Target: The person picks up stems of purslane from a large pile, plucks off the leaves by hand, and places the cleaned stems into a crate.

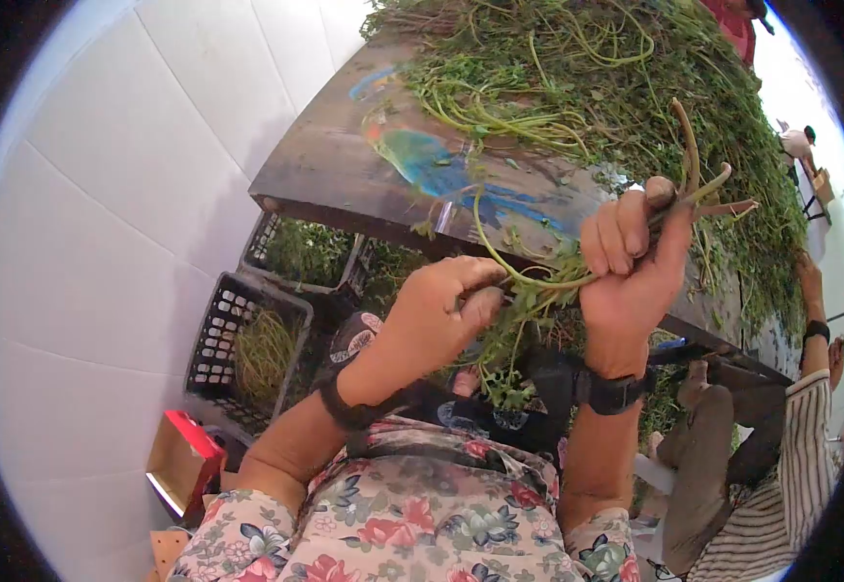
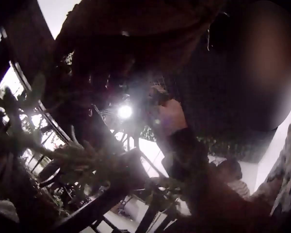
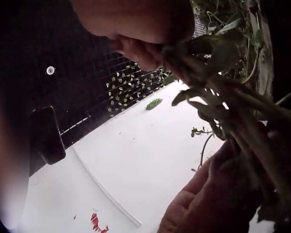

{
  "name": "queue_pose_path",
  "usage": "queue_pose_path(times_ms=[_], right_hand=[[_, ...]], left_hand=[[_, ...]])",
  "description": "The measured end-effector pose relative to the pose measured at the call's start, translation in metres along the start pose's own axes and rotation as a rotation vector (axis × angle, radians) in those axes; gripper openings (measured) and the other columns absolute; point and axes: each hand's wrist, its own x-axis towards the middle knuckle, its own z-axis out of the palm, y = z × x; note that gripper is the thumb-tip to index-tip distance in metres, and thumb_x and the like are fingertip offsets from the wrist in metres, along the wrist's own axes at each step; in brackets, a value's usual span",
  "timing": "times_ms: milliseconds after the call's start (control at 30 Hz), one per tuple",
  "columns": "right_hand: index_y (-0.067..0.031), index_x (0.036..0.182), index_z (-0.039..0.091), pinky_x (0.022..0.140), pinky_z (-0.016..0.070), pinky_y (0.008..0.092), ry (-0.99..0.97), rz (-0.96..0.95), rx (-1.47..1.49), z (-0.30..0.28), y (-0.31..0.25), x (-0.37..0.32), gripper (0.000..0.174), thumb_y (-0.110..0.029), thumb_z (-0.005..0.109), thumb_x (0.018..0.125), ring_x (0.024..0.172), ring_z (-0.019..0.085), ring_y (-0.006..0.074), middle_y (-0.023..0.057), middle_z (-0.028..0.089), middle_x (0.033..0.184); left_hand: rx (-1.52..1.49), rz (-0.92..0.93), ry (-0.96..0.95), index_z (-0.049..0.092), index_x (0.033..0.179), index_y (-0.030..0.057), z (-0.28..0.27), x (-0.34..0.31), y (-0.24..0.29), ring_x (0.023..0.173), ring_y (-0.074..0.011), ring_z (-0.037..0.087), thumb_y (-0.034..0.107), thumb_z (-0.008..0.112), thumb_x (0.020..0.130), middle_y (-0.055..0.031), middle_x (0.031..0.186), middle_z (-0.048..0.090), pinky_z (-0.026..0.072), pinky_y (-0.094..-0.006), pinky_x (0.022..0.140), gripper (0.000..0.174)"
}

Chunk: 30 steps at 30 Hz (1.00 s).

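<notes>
Thick cut stems (image 1: 692,160) stick up out of the right hand (image 1: 635,242), whose fingers and thumb curl round them. Green leaves (image 1: 509,373) hang between the two hands, and one thin stem arcs over toward the table. Beside these leaves, the left hand (image 1: 446,310) has its fingers bent, with thumb and forefinger pinching at the greenery. In the right wrist view, stems and leaves (image 3: 252,131) cross between fingers of two hands. The left wrist view is dark, with blurred leaves (image 2: 82,160) low in it.
A dark table (image 1: 315,160) bears a large heap of greens (image 1: 694,97). Under its left edge stand black crates, one with thin stems (image 1: 265,357), another with leaves (image 1: 306,250). A red box (image 1: 184,461) is at lower left. Another person in a striped sleeve (image 1: 807,441) reaches in from the right.
</notes>
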Motion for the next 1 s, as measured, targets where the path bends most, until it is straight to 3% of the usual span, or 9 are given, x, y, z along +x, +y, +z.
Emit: queue_pose_path(times_ms=[100, 200, 300, 400, 500, 600, 700, 800, 1000], right_hand=[[-0.0113, 0.093, 0.049, 0.042, 0.0228, 0.0224, 0.007, 0.001, 0.031, 0.002, 0.002, -0.002, 0.026, -0.035, 0.038, 0.094, 0.045, 0.026, 0.0063, -0.0039, 0.032, 0.059], [-0.0085, 0.092, 0.049, 0.040, 0.0241, 0.0214, 0.053, -0.005, 0.118, 0.002, 0.003, -0.001, 0.026, -0.032, 0.039, 0.095, 0.044, 0.025, 0.0049, -0.0042, 0.031, 0.058], [-0.0091, 0.093, 0.050, 0.040, 0.0241, 0.0215, 0.075, -0.003, 0.102, -0.003, -0.001, -0.001, 0.025, -0.032, 0.040, 0.095, 0.044, 0.025, 0.0048, -0.0042, 0.032, 0.058], [-0.0105, 0.092, 0.049, 0.040, 0.0231, 0.0219, 0.097, -0.003, 0.022, -0.009, 0.002, -0.001, 0.027, -0.035, 0.039, 0.094, 0.044, 0.025, 0.0053, -0.0041, 0.031, 0.058], [-0.0120, 0.088, 0.048, 0.040, 0.0213, 0.0228, 0.148, 0.012, -0.081, -0.011, 0.005, -0.003, 0.031, -0.040, 0.037, 0.094, 0.043, 0.025, 0.0066, -0.0038, 0.030, 0.057], [-0.0115, 0.088, 0.049, 0.039, 0.0217, 0.0232, 0.143, 0.005, -0.098, -0.007, 0.009, -0.007, 0.030, -0.039, 0.037, 0.094, 0.042, 0.025, 0.0068, -0.0035, 0.030, 0.056], [-0.0114, 0.088, 0.049, 0.039, 0.0225, 0.0235, 0.149, -0.015, -0.131, -0.003, 0.011, -0.010, 0.030, -0.038, 0.038, 0.094, 0.041, 0.026, 0.0071, -0.0034, 0.030, 0.056], [-0.0110, 0.086, 0.049, 0.039, 0.0231, 0.0237, 0.235, -0.016, -0.098, 0.000, 0.017, -0.010, 0.029, -0.037, 0.040, 0.093, 0.042, 0.026, 0.0072, -0.0033, 0.030, 0.056], [-0.0109, 0.081, 0.047, 0.039, 0.0226, 0.0241, 0.256, -0.002, -0.142, -0.003, 0.021, -0.008, 0.028, -0.037, 0.042, 0.093, 0.042, 0.026, 0.0072, -0.0034, 0.029, 0.055]], left_hand=[[-0.269, -0.220, -0.085, 0.059, 0.092, -0.0040, -0.005, 0.003, 0.003, 0.080, -0.0239, 0.059, 0.014, 0.055, 0.078, -0.0141, 0.092, 0.062, 0.0455, -0.0301, 0.072, 0.023], [-0.226, -0.314, -0.152, 0.059, 0.093, -0.0017, -0.011, 0.001, 0.008, 0.083, -0.0254, 0.059, 0.014, 0.055, 0.079, -0.0135, 0.089, 0.062, 0.0451, -0.0319, 0.075, 0.021], [0.140, -0.188, -0.114, 0.058, 0.090, 0.0008, -0.011, -0.005, 0.005, 0.085, -0.0276, 0.057, 0.011, 0.055, 0.076, -0.0129, 0.089, 0.061, 0.0441, -0.0342, 0.078, 0.018], [0.325, 0.125, 0.081, 0.057, 0.086, 0.0025, -0.004, -0.010, -0.013, 0.087, -0.0301, 0.055, 0.007, 0.055, 0.073, -0.0128, 0.090, 0.060, 0.0433, -0.0363, 0.079, 0.014], [0.503, 0.265, 0.168, 0.056, 0.085, 0.0024, -0.007, -0.007, -0.015, 0.087, -0.0328, 0.055, 0.002, 0.054, 0.070, -0.0141, 0.093, 0.059, 0.0434, -0.0381, 0.079, 0.015], [0.371, 0.209, 0.211, 0.055, 0.086, 0.0011, -0.006, -0.008, -0.020, 0.082, -0.0265, 0.057, 0.000, 0.051, 0.072, -0.0109, 0.089, 0.060, 0.0450, -0.0352, 0.076, 0.015], [-0.020, -0.173, 0.167, 0.054, 0.084, 0.0002, -0.007, -0.012, -0.025, 0.075, -0.0155, 0.057, 0.000, 0.047, 0.075, -0.0063, 0.084, 0.059, 0.0469, -0.0283, 0.068, 0.012], [-0.330, -0.399, 0.162, 0.054, 0.083, 0.0018, -0.010, -0.010, -0.020, 0.064, -0.0063, 0.052, 0.001, 0.045, 0.077, -0.0031, 0.079, 0.057, 0.0434, -0.0207, 0.055, 0.011], [-0.750, -0.634, 0.020, 0.055, 0.088, 0.0041, -0.016, -0.013, -0.019, 0.053, -0.0033, 0.042, 0.003, 0.046, 0.077, -0.0014, 0.073, 0.054, 0.0320, -0.0186, 0.042, 0.015]])
